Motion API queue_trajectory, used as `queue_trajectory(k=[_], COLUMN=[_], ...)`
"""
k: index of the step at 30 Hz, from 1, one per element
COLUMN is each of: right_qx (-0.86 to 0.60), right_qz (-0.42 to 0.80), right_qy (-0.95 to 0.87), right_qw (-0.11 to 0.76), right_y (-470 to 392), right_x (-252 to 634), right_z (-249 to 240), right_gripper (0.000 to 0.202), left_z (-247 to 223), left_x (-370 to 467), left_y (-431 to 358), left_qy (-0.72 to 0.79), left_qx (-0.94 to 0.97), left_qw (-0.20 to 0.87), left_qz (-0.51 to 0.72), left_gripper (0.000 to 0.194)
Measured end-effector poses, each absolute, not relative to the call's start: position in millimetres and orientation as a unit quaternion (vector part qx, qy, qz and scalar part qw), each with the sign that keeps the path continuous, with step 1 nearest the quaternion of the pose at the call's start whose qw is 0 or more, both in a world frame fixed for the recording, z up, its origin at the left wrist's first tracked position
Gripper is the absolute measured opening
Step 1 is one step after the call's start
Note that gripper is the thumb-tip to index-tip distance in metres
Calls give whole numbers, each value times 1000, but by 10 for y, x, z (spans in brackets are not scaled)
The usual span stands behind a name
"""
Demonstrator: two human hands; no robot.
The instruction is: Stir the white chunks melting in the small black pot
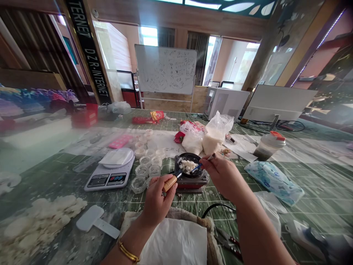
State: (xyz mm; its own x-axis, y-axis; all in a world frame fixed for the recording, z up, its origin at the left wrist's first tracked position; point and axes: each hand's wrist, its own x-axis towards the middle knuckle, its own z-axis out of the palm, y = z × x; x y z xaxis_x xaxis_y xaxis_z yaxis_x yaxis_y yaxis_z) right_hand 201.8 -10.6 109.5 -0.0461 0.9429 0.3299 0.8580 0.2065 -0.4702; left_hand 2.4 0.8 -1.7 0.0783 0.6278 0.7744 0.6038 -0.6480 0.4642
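A small black pan [190,173] rests on a compact burner [191,185] in the middle of the table, with white lumps [187,166] inside it. My left hand [160,197] is closed round the pan's wooden handle [169,183]. Over the pan's right rim, my right hand [220,171] pinches a thin stick tool [196,168], bluish towards its lower end, which reaches into the white lumps. Several small clear cups [138,184] stand left of the burner, beside a white digital scale [110,179] carrying a white square piece [114,157].
White chunks [41,221] and a white scraper [96,221] lie at the front left. Bags of white material [213,138] stand behind the pan. On the right are a lidded cup [268,145], a tissue pack [274,180] and pliers [227,243]. Cloth and paper [179,241] lie in front.
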Motion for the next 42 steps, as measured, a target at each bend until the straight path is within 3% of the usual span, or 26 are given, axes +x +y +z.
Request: queue_trajectory(k=[6, 11, 15, 19, 28, 32, 37, 42], right_qx=[-632, -636, -643, -645, -638, -632, -640, -617], right_qz=[34, 41, 24, 45, 53, 38, 58, 45], right_qy=[-698, -712, -692, -709, -720, -706, -714, -714], right_qw=[336, 294, 328, 281, 268, 316, 277, 328], right_y=[-93, -86, -72, -81, -144, -140, -109, -101], right_x=[2000, 2005, 2025, 2021, 1981, 1983, 1984, 1948], right_z=[1099, 1087, 1084, 1099, 1121, 1131, 1107, 1091], right_gripper=[27, 26, 26, 24, 23, 24, 23, 23], left_z=[-28, -32, -26, -16, -24, -33, -25, -23], left_x=[26, 28, 24, 20, 33, 31, 32, 30], left_y=[-5, 1, 4, -3, 5, 0, 1, -4], left_qy=[422, 417, 415, 412, 412, 411, 413, 411], left_qx=[736, 734, 738, 738, 735, 737, 736, 738], left_qw=[12, 17, 10, 15, 16, 10, 16, 14], left_qz=[529, 535, 532, 535, 538, 537, 536, 535], left_gripper=[18, 19, 18, 19, 19, 20, 20, 20])
